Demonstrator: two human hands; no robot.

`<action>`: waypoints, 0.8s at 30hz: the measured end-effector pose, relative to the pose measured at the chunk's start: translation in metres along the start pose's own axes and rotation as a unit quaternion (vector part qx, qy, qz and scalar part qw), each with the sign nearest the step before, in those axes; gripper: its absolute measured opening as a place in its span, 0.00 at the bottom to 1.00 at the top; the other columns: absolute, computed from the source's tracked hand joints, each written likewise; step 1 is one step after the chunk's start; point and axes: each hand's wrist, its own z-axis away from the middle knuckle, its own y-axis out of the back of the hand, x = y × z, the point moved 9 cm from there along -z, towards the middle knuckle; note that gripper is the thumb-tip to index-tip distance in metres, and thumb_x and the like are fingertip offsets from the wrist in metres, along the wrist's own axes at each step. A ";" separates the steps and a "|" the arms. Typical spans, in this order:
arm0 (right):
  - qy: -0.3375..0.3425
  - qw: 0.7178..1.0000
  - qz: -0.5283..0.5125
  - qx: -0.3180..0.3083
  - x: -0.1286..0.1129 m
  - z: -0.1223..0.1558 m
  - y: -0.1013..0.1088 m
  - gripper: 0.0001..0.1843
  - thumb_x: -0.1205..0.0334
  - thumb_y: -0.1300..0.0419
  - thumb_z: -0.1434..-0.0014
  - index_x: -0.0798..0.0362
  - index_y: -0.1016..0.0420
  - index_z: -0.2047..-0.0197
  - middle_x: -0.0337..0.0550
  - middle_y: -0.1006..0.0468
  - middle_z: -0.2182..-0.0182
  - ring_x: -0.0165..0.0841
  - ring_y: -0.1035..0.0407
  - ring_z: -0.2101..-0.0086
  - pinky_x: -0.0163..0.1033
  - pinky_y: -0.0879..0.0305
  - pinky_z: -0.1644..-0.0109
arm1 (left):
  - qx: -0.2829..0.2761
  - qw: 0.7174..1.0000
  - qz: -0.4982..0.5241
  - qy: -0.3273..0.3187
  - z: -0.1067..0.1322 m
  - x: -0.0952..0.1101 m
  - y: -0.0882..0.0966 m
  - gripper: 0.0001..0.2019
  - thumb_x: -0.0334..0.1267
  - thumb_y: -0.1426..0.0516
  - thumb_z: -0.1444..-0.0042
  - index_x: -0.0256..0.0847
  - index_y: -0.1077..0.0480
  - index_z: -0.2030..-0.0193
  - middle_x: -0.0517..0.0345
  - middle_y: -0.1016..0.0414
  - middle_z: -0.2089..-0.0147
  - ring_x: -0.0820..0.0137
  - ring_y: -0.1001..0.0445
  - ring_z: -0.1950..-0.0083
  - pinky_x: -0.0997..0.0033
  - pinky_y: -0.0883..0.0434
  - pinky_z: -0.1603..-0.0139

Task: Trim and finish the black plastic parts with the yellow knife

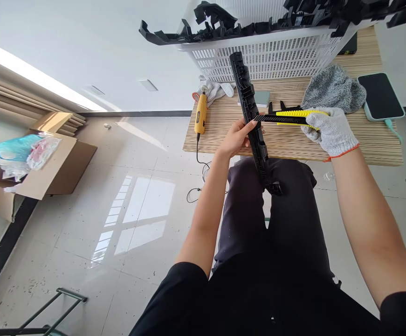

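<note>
My bare left hand (237, 137) is closed around the middle of a long black plastic part (247, 93), which slants from above the table down to my lap. A white knitted glove with an orange cuff covers my right hand (330, 129). That hand grips a yellow utility knife (293, 114), its long dark blade extended to the left. The blade's tip meets the black part close to my left thumb; whether it cuts in, I cannot tell.
A white slatted basket (258, 58) heaped with black plastic parts (220, 30) stands at the table's back. On the wooden table (286, 140) lie a yellow corded rotary tool (200, 114), a glove (216, 89), a grey cloth (333, 88) and a phone (380, 95). Left, a cardboard box (66, 163) holds plastic bags.
</note>
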 end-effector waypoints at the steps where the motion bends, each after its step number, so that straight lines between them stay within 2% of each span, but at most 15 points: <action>1: 0.001 1.000 -0.001 0.000 0.000 0.000 0.000 0.17 0.60 0.22 0.55 0.54 0.23 0.65 0.38 0.31 0.78 0.26 0.34 0.76 0.26 0.46 0.81 | 0.002 1.000 0.001 0.003 0.000 0.000 0.000 0.15 0.47 0.37 0.31 0.42 0.21 0.44 0.57 0.21 0.63 0.74 0.18 0.61 0.82 0.40 0.81; 5: 0.009 1.000 -0.004 0.003 -0.001 0.000 0.000 0.17 0.61 0.23 0.59 0.54 0.22 0.67 0.38 0.31 0.79 0.26 0.35 0.77 0.27 0.47 0.82 | 0.017 1.000 0.000 0.016 0.000 0.000 0.001 0.17 0.47 0.38 0.30 0.43 0.21 0.40 0.58 0.21 0.64 0.76 0.20 0.64 0.81 0.41 0.81; 9: 0.010 1.000 -0.009 0.004 -0.002 0.001 0.000 0.16 0.62 0.25 0.62 0.54 0.21 0.68 0.38 0.31 0.79 0.26 0.35 0.77 0.27 0.47 0.82 | 0.019 1.000 0.002 -0.001 0.000 0.000 0.003 0.17 0.48 0.38 0.31 0.48 0.21 0.39 0.59 0.22 0.63 0.77 0.23 0.68 0.79 0.42 0.82; 12: 0.007 1.000 -0.005 0.001 -0.003 0.001 -0.001 0.16 0.62 0.25 0.62 0.54 0.22 0.68 0.37 0.32 0.79 0.26 0.35 0.77 0.27 0.48 0.82 | 0.015 1.000 -0.001 -0.017 -0.001 0.000 0.004 0.19 0.48 0.37 0.31 0.53 0.22 0.36 0.59 0.24 0.64 0.76 0.22 0.67 0.79 0.40 0.81; 15: 0.003 1.000 -0.002 0.008 -0.003 0.000 0.001 0.16 0.62 0.24 0.61 0.54 0.22 0.69 0.37 0.33 0.79 0.25 0.37 0.78 0.28 0.46 0.82 | 0.013 1.000 -0.012 -0.018 0.000 0.001 0.003 0.22 0.49 0.36 0.33 0.52 0.25 0.33 0.59 0.22 0.65 0.73 0.19 0.64 0.79 0.37 0.79; 17: 0.004 1.000 -0.002 0.014 -0.003 -0.001 0.004 0.16 0.62 0.23 0.60 0.53 0.23 0.69 0.36 0.34 0.79 0.25 0.37 0.78 0.28 0.45 0.81 | 0.004 1.000 -0.023 -0.012 0.001 0.002 0.000 0.23 0.50 0.34 0.35 0.49 0.23 0.35 0.59 0.21 0.64 0.72 0.17 0.62 0.80 0.34 0.78; 20: 0.009 1.000 0.002 0.014 -0.002 -0.001 0.005 0.17 0.59 0.22 0.58 0.53 0.25 0.70 0.36 0.35 0.80 0.25 0.38 0.78 0.28 0.45 0.81 | -0.018 0.999 -0.035 -0.004 0.002 0.003 -0.004 0.20 0.52 0.31 0.38 0.43 0.20 0.45 0.58 0.19 0.64 0.72 0.17 0.62 0.80 0.30 0.74; 24: 0.008 1.000 0.006 0.020 -0.001 0.000 0.006 0.17 0.59 0.23 0.58 0.53 0.24 0.69 0.35 0.35 0.79 0.25 0.37 0.78 0.28 0.43 0.81 | -0.021 0.999 -0.035 -0.020 0.002 0.004 -0.003 0.19 0.55 0.30 0.41 0.40 0.19 0.57 0.57 0.19 0.65 0.74 0.19 0.65 0.80 0.32 0.76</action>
